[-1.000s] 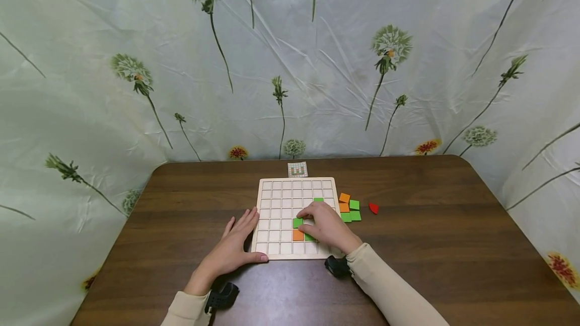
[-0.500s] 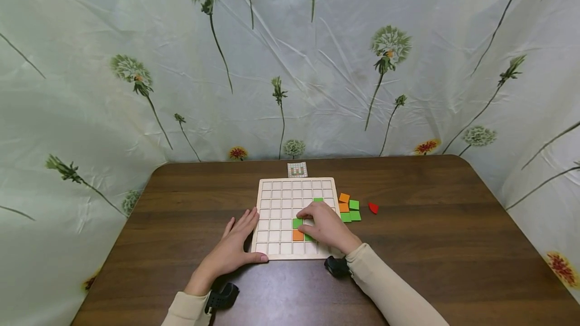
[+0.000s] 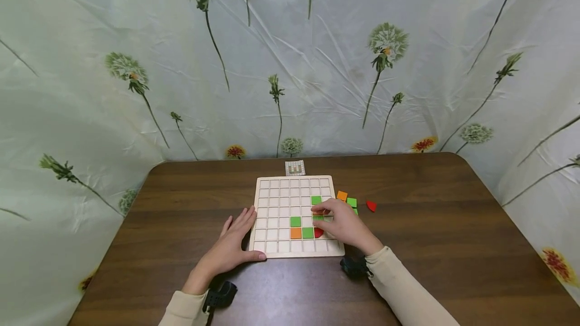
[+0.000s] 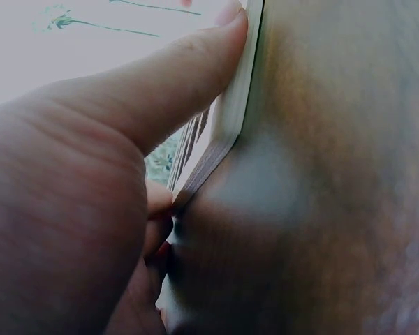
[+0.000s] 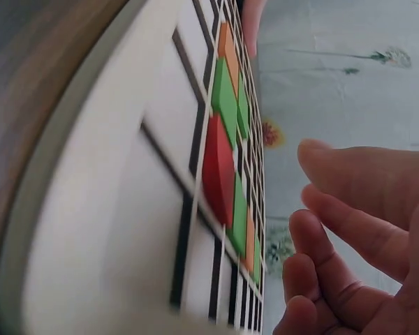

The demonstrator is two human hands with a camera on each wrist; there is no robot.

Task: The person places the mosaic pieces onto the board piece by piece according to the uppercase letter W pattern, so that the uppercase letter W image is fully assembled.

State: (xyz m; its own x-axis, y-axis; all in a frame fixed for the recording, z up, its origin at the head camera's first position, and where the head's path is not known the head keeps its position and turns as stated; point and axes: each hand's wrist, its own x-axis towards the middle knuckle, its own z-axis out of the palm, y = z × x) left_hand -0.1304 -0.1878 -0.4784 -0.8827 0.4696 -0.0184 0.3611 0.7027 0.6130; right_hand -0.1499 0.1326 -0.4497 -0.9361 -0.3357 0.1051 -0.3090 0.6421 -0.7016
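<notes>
A pale wooden grid board [image 3: 274,198] lies on the brown table. My left hand [image 3: 232,243] rests along its left edge, fingers extended, thumb at the front corner. My right hand [image 3: 342,223] hovers over the board's right side; in the right wrist view its thumb [image 5: 363,171] and fingers are apart, with nothing between them. Left of it lie a green square tile [image 3: 295,221], an orange tile [image 3: 296,233], another green tile [image 3: 307,233] and a red rounded tile [image 3: 318,233]. A green tile [image 3: 316,199] sits farther back; an orange tile [image 5: 250,241] and a green one are partly covered.
Beside the board's right edge are loose tiles, orange [image 3: 342,195] and green [image 3: 351,202], partly behind the right hand. A red piece [image 3: 371,206] lies farther right. A small patterned card [image 3: 295,167] lies behind the board. A flowered curtain hangs beyond the table.
My right hand has moved right, away from the lower middle cells, uncovering the green and red tiles there. It now covers part of the loose tiles. The left hand stays at the board.
</notes>
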